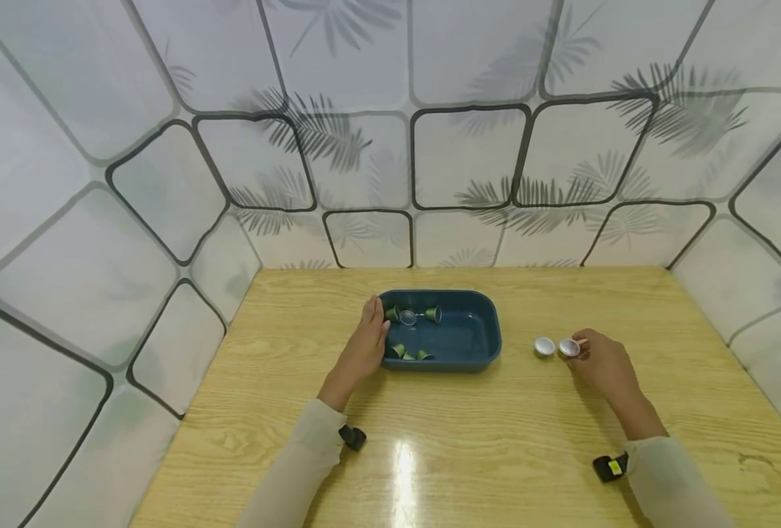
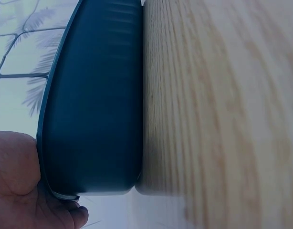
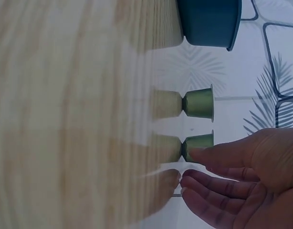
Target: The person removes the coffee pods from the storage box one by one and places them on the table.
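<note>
My pale sleeves (image 1: 298, 462) reach over the wooden table (image 1: 489, 455). My right hand (image 1: 604, 363) pinches the nearer green capsule (image 1: 569, 347) by its side, thumb against it, its narrow base down on the wood. A lopsided squeeze could make it slip or roll away. The neighbouring capsule (image 1: 544, 347) stands upright just beside it, left of my fingers; a careless knuckle could topple it, since its base is so small. My left hand (image 1: 365, 345) grips the left end of the blue bin (image 1: 456, 366), thumb over the rim; pulling there could jostle the loose capsules (image 1: 433, 314) lying inside. Beyond rises the patterned wall (image 1: 469, 161).
</note>
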`<state>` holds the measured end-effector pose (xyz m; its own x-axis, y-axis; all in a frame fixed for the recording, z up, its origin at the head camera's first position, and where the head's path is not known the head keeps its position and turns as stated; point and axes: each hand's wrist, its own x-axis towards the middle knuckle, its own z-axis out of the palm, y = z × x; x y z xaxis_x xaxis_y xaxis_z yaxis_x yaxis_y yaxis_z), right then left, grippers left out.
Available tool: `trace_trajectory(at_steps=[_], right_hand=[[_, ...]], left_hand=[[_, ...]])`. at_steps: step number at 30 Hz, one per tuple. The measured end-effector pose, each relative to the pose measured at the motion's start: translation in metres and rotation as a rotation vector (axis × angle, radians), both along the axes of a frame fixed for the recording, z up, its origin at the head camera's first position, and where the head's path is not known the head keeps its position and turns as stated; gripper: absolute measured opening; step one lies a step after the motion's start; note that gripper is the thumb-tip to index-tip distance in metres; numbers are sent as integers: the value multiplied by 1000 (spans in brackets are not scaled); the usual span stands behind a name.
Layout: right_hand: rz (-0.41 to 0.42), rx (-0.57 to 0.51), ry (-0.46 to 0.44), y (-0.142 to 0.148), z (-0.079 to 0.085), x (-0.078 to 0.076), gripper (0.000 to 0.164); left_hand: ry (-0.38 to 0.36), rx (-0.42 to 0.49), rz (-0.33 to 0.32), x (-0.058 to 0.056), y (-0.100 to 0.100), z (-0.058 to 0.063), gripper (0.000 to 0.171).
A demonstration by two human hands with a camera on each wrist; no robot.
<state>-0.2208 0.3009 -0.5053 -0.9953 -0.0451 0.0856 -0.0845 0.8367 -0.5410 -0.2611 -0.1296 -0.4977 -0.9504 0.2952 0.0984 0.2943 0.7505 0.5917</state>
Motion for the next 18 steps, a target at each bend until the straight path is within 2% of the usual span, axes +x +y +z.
trace_trajectory(at_steps=[9,18], right_hand=[[-8,-18,-77,9,8,2,55],[-3,-20,37,3,22,11,53]], left_hand=[[13,-5,-6,-2,-1,-2,59],[26,-8,-3,-2,0,-2,59]])
